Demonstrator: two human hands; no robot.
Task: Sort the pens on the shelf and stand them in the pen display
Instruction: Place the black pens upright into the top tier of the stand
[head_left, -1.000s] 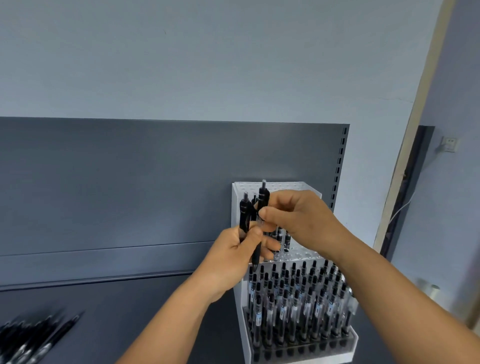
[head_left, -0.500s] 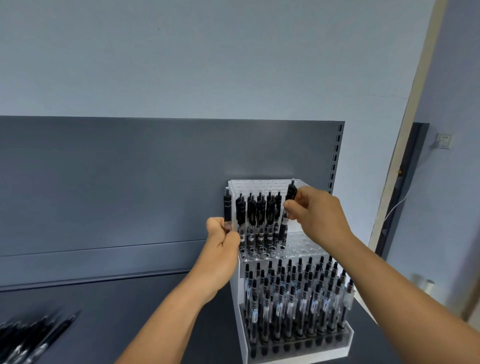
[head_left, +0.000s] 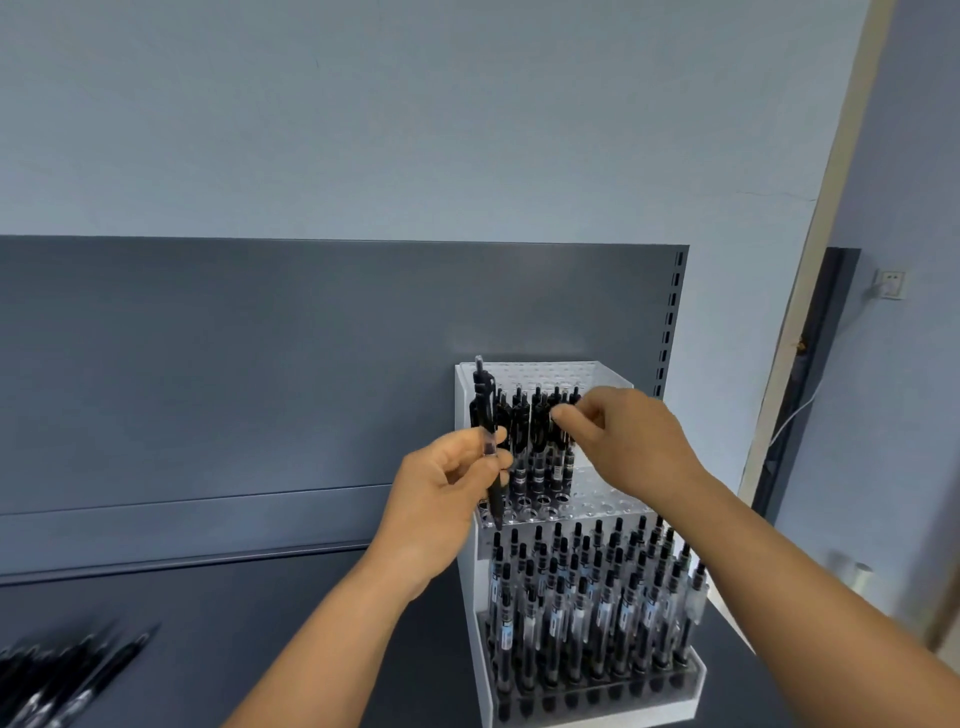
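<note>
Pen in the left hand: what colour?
Black, with a clear section at the grip; head view shows it.

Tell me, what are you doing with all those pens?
A person is filling a white pen display on a dark shelf. The left hand holds one black pen upright beside the display's upper tier. The right hand reaches toward the pens standing in the upper row; it is not clear whether it grips one. The lower tier is packed with pens. More loose pens lie at the shelf's left.

No legible text on pen labels (head_left: 555, 618)
</note>
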